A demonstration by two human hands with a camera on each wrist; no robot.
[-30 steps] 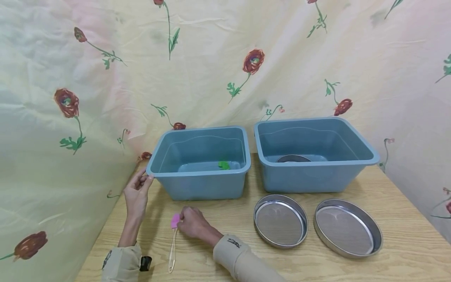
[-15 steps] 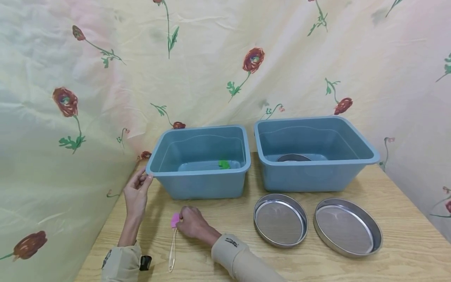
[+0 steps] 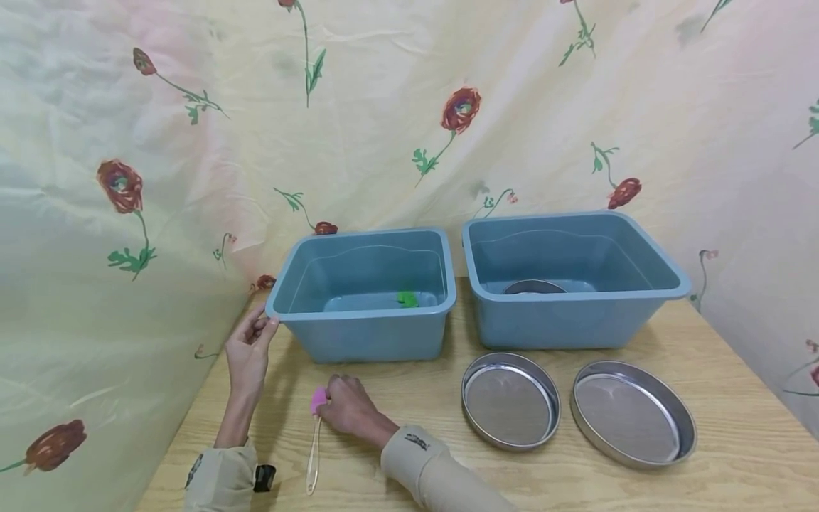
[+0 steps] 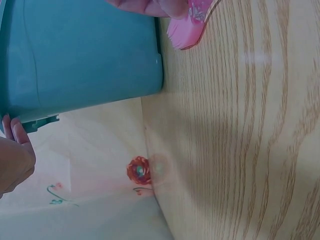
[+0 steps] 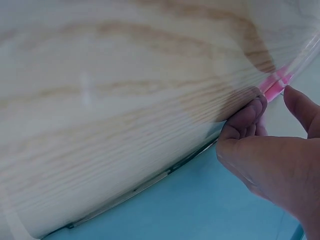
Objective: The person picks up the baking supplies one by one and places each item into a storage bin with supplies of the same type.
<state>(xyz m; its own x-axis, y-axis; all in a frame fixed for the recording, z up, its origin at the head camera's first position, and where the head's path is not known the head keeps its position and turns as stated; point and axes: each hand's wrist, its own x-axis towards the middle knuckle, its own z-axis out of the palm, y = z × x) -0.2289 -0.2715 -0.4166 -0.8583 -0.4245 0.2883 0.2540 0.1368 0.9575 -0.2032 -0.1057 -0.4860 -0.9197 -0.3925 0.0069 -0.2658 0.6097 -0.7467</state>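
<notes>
A pastry brush with a pink head (image 3: 318, 400) and a clear handle (image 3: 313, 459) lies on the wooden table, handle toward me. At its head, my right hand (image 3: 350, 407) has curled fingers and pinches the pink part, which also shows between fingertips and thumb in the right wrist view. My left hand (image 3: 248, 355) grips the front left corner of the left blue basin (image 3: 367, 341), thumb at the front of the rim. Inside that basin is a small bright green thing (image 3: 407, 299). The left wrist view shows the brush's fringed pink bristles (image 4: 184, 34) beside right-hand fingertips (image 4: 172, 6).
To the right stands a second blue basin (image 3: 550, 323), with a round metal rim (image 3: 534, 286) partly visible inside. Two round metal sieves (image 3: 510, 402) lie on the table (image 3: 409, 491) before it, side by side. A flowered cloth (image 3: 384, 107) hangs behind and along the left.
My right wrist and sleeve have shifted very slightly left, fingers still at the brush head. My left hand, the basins and the sieves have stayed put.
</notes>
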